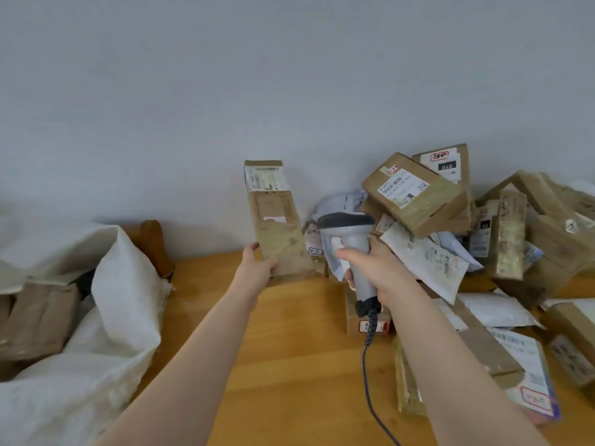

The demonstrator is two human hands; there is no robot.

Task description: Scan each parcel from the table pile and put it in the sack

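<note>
Parcel [277,220] upright, lower end gripped by left hand [257,265]; right hand [373,268] clutches scanner [351,239].

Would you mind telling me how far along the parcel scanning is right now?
Done: some brown parcels already lie in the sack. In hand: the left hand holds a long box upright while the right hand grips the scanner. Left: a big pile on the table.

One view only: your head-worn wide-angle camera, facing forward and a little down across the table [289,365] toward the wall [225,91], which fills the upper half. Close range: your left forearm [193,349] and right forearm [450,355] enter from the bottom edge; sack [122,284] at left border, parcel pile [418,201] at right.
</note>
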